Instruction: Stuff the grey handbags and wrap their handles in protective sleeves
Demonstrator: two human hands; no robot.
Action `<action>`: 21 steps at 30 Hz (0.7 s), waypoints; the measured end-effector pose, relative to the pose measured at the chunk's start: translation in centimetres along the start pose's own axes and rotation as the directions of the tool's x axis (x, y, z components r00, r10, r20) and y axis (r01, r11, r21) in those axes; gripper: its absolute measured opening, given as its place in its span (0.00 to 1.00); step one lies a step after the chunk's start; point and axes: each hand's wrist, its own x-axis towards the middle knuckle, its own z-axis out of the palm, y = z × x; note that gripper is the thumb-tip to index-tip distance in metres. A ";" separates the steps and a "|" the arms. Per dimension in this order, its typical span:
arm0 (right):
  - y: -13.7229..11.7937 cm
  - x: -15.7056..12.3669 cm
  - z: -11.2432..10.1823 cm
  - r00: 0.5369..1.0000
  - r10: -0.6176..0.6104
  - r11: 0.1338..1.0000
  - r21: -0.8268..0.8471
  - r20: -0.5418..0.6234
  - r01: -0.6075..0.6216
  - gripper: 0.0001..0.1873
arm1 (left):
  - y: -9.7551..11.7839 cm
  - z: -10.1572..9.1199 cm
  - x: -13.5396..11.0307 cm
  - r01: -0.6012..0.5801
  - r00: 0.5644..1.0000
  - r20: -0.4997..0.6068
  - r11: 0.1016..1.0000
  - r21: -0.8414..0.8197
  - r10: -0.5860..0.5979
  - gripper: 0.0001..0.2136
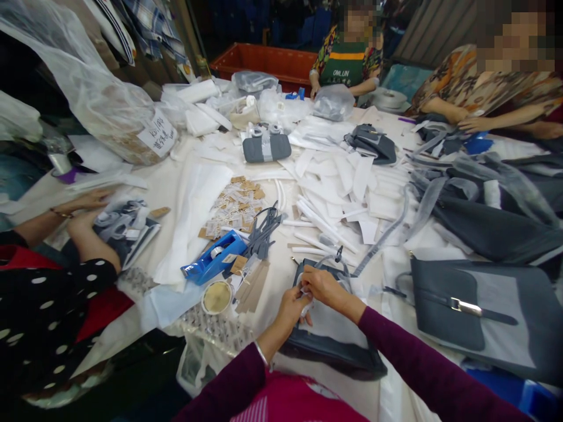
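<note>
A dark grey bag [334, 351] lies flat on the white table [176, 176] right in front of me, with white paper over its middle. My left hand [294, 306] and my right hand [324, 287] meet at the bag's top edge. Both are pinched closed on a small white piece by the bag's clear-wrapped handle [329, 261]. What the piece is stays too small to tell. Both sleeves are dark magenta.
A blue tape dispenser [215, 261], a tape roll [217, 297] and tan tags [237, 202] lie to the left. A grey flap bag [479, 313] lies to the right. A person in a dotted sleeve [53, 305] works at left; two people sit across.
</note>
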 end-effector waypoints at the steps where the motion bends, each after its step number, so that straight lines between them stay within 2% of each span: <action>1: 0.1 0.1 0.0 1.000 0.012 1.000 0.008 0.002 -0.012 0.05 | -0.1 0.0 0.1 0.007 1.000 -0.005 1.000 0.001 -0.007 0.22; 4: 0.4 0.8 -0.4 0.999 0.038 0.999 0.005 0.033 -0.038 0.14 | -0.3 0.1 0.3 0.020 1.000 -0.010 1.000 0.010 -0.020 0.23; 6: 0.6 1.5 -0.9 0.997 0.013 1.000 -0.019 0.082 -0.011 0.19 | -0.3 0.1 0.4 0.020 1.000 -0.009 1.000 0.012 -0.020 0.22; 10: 0.2 3.0 -1.8 0.967 -0.100 0.986 -0.106 0.233 0.128 0.09 | -0.2 0.1 0.3 0.042 0.999 -0.019 0.999 0.023 -0.042 0.19; 12: -0.4 3.5 -2.0 0.959 -0.116 0.971 -0.173 0.259 0.164 0.08 | -0.1 0.1 0.3 0.054 0.998 -0.033 0.998 0.027 -0.054 0.18; 15: -1.0 3.5 -1.6 0.959 -0.125 0.958 -0.219 0.254 0.183 0.08 | 0.0 0.1 0.3 0.073 0.995 -0.067 0.997 0.016 -0.072 0.17; 17: -0.9 2.7 -1.0 0.958 -0.186 0.952 -0.202 0.220 0.231 0.08 | 0.2 0.0 0.3 0.080 0.993 -0.088 0.997 0.008 -0.079 0.16; 21: 0.5 0.3 0.5 0.950 -0.308 0.942 -0.128 0.048 0.312 0.09 | 0.8 -0.1 0.2 0.080 0.993 -0.088 0.997 -0.002 -0.080 0.16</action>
